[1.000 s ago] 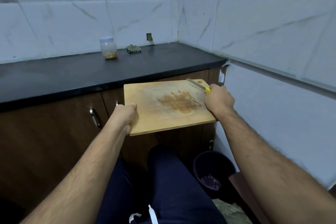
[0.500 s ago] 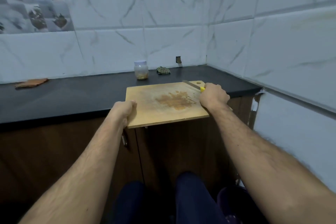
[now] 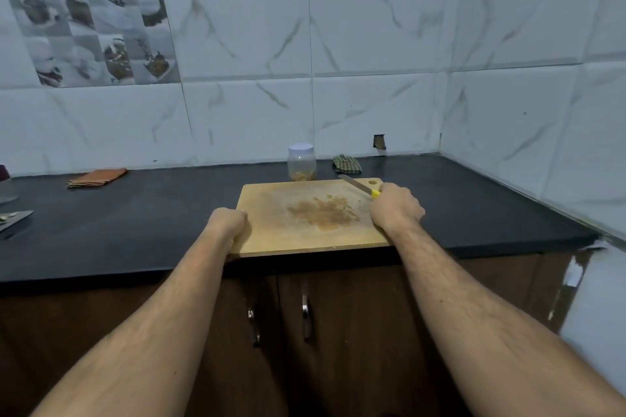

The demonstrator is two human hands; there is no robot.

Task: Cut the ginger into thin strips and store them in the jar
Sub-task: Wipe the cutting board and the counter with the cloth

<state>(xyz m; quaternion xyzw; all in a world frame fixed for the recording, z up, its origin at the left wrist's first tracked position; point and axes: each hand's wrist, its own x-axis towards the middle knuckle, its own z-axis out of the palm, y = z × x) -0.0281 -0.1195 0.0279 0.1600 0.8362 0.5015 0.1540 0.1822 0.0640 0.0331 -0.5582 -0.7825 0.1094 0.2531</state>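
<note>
A wooden cutting board with a brown ginger stain lies over the front part of the black counter. My left hand grips the board's left edge. My right hand grips the board's right edge together with a yellow-handled knife, whose blade lies across the board's far right corner. A clear jar with a white lid stands behind the board, with ginger strips at its bottom.
A checked cloth lies right of the jar near the wall. A folded orange cloth lies at the back left. A grey flat object sits at the left edge. Cabinet doors with handles are below the counter.
The board, held out in front of the cabinets over a bin, has been lifted and brought onto the counter. Both hands keep their grip. The camera view has risen.
</note>
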